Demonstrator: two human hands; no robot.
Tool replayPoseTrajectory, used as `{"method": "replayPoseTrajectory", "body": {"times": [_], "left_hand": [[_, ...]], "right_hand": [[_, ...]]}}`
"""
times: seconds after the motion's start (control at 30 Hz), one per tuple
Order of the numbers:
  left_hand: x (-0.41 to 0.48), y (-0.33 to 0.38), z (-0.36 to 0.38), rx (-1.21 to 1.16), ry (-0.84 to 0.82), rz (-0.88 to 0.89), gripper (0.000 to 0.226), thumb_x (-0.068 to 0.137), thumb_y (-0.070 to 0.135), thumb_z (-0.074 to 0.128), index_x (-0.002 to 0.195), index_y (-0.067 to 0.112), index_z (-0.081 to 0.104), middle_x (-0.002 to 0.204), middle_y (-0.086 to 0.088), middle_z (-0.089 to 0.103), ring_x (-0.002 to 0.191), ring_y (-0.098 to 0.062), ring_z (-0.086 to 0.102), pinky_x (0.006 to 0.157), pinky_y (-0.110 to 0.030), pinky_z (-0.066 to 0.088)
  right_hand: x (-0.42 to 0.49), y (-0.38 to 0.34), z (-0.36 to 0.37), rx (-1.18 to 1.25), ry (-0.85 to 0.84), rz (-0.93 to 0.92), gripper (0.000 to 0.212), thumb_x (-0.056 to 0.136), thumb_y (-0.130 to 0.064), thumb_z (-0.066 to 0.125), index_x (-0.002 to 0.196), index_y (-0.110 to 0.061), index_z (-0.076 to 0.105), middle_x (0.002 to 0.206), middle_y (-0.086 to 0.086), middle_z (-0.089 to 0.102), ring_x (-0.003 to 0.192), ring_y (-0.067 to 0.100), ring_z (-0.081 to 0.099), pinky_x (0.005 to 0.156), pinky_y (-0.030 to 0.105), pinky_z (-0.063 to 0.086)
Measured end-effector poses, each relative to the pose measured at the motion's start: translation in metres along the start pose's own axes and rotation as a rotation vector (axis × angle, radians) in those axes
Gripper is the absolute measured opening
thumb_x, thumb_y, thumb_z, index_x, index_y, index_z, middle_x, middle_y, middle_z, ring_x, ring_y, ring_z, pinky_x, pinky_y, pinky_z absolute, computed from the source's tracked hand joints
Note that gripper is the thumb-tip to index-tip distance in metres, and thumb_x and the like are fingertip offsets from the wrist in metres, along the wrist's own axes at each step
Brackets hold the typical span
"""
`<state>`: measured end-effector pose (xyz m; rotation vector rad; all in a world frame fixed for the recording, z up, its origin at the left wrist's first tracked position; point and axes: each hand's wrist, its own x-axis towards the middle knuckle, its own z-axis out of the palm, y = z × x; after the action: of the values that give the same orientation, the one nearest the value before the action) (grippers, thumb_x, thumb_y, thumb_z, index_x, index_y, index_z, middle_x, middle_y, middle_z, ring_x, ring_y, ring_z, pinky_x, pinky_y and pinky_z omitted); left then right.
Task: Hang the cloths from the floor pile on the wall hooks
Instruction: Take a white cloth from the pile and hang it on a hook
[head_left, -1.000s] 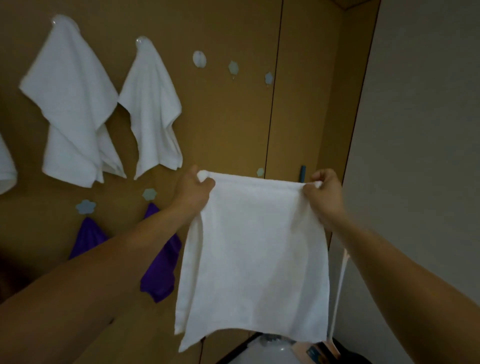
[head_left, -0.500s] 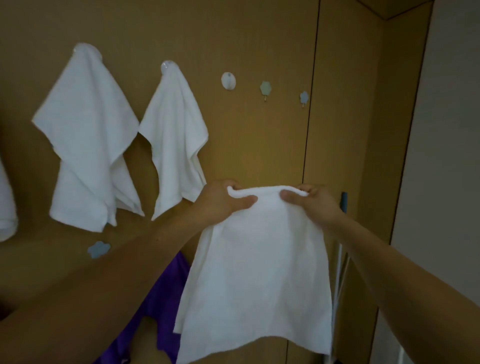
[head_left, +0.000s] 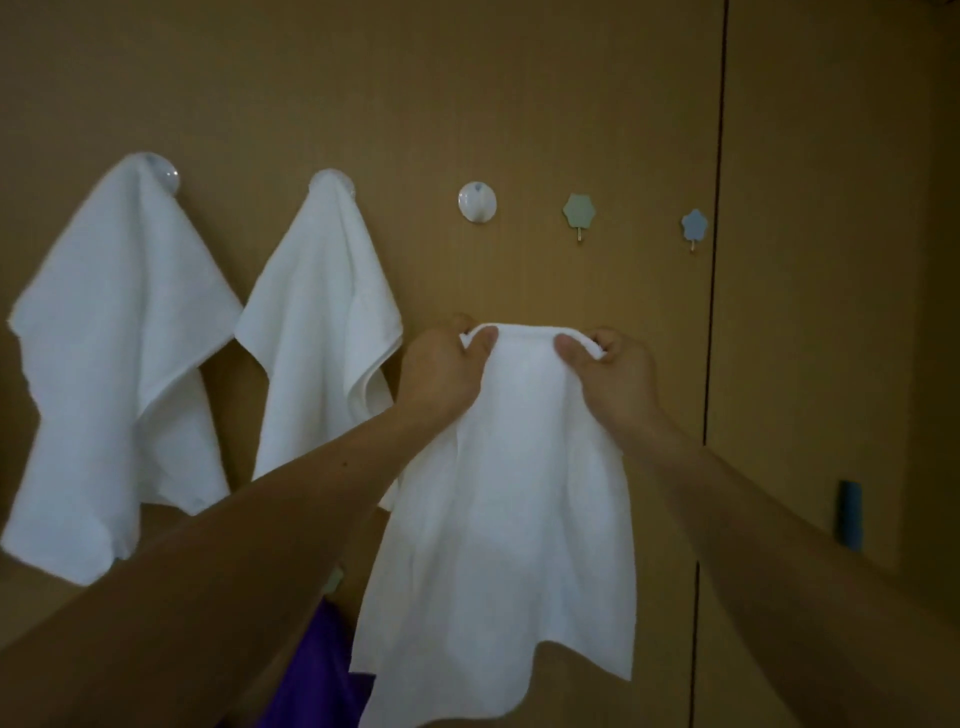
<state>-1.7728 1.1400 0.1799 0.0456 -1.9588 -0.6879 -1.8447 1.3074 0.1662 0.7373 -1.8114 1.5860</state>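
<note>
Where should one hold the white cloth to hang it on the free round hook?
Grip the white cloth by its top edge, from the front: left hand and right hand pinch either side of a short span, which sits below the round white hook.

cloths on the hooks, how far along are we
Done: two white cloths hang on hooks. In hand: left hand and right hand pinch a third white cloth below the round hook. Left: hanging it; green hook and blue hook bare; floor pile unseen.

The head camera (sole view) faces the dim wall (head_left: 519, 93), seemingly from close by.
</note>
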Motion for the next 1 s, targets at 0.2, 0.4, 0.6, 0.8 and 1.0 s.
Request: {"method": "replayPoseTrajectory", "body": {"times": [0.2,0.4,0.6,0.8,1.0], "left_hand": [[0.061,0.005,0.016,0.019,0.169,0.038,0.032,0.098,0.037,0.047,0.109,0.01,0.062,0.084,0.008,0.055,0.069,-0.004,0.044,0.055,-0.015,0.03],[0.145,0.024,0.0,0.089,0.305,0.062,0.025,0.098,0.037,0.047,0.097,0.016,0.059,0.079,0.008,0.051,0.065,-0.006,0.043,0.057,-0.012,0.027],[0.199,0.023,-0.019,0.176,0.361,0.057,0.026,0.097,0.04,0.046,0.097,0.018,0.06,0.086,0.003,0.057,0.073,-0.014,0.051,0.055,-0.021,0.028],[0.215,0.005,-0.018,0.32,0.384,0.066,0.035,0.093,0.041,0.054,0.113,0.013,0.061,0.111,-0.009,0.066,0.101,-0.028,0.06,0.073,-0.029,0.033],[0.209,0.008,-0.014,0.234,0.17,-0.089,0.026,0.082,0.037,0.061,0.083,0.012,0.063,0.075,0.0,0.062,0.068,-0.019,0.058,0.052,-0.026,0.036]], "right_hand": [[0.079,0.002,0.024,0.008,-0.011,-0.078,0.024,0.087,-0.037,0.065,0.071,-0.021,0.06,0.066,-0.008,0.058,0.061,0.011,0.053,0.059,0.028,0.041],[0.153,-0.039,0.046,0.037,0.082,-0.182,0.025,0.086,-0.04,0.065,0.082,-0.015,0.065,0.076,0.0,0.064,0.077,0.023,0.063,0.07,0.035,0.05],[0.205,-0.071,0.069,-0.006,0.083,-0.224,0.024,0.088,-0.039,0.062,0.087,-0.016,0.067,0.088,0.003,0.069,0.085,0.025,0.065,0.077,0.04,0.054],[0.228,-0.065,0.09,-0.233,0.113,-0.183,0.028,0.088,-0.044,0.059,0.099,-0.019,0.066,0.098,0.001,0.067,0.088,0.023,0.062,0.067,0.028,0.043],[0.225,-0.05,0.082,-0.03,-0.027,-0.028,0.036,0.07,-0.043,0.074,0.084,-0.01,0.065,0.084,0.003,0.069,0.079,0.025,0.067,0.072,0.038,0.057]]}}
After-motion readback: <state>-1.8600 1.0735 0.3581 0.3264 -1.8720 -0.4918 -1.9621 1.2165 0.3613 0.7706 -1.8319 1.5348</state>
